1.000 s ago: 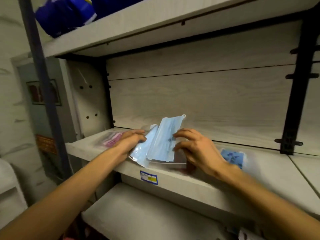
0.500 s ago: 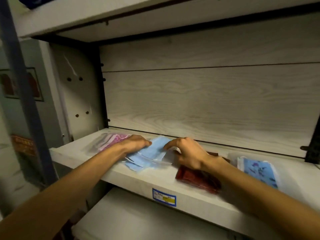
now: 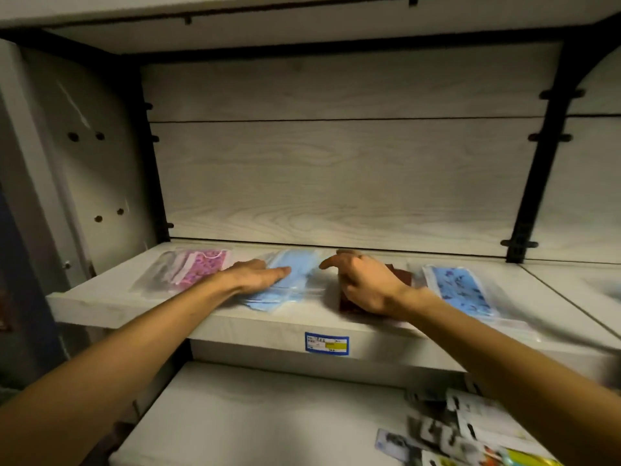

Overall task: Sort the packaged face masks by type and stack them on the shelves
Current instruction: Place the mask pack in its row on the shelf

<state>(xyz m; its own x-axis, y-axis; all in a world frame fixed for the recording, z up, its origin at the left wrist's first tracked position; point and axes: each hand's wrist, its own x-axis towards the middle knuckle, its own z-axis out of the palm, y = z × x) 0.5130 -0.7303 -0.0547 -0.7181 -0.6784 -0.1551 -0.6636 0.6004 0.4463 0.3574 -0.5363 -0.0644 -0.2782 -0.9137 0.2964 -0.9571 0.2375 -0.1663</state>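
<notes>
Four sorts of packaged masks lie in a row on the middle shelf (image 3: 215, 326). At the left is a pink patterned pack (image 3: 201, 269). Beside it lies a stack of plain light-blue packs (image 3: 295, 280). My left hand (image 3: 257, 275) rests flat on that blue stack, fingers spread. My right hand (image 3: 361, 282) hovers just right of the stack, fingers loosely curled and holding nothing. It covers most of a dark red pack (image 3: 401, 275). A blue butterfly-print pack (image 3: 460, 290) lies farther right.
A blue and yellow price label (image 3: 326, 343) is on the shelf's front edge. The lower shelf (image 3: 255, 412) carries several loose printed packets (image 3: 470, 432) at its right. Black uprights (image 3: 544, 163) frame the bay, and a wood-grain back panel closes it behind.
The light-blue packs, held upright in both hands a second ago, now lie flat on the shelf. My right hand has let go and lifted off. The view has shifted down and closer.
</notes>
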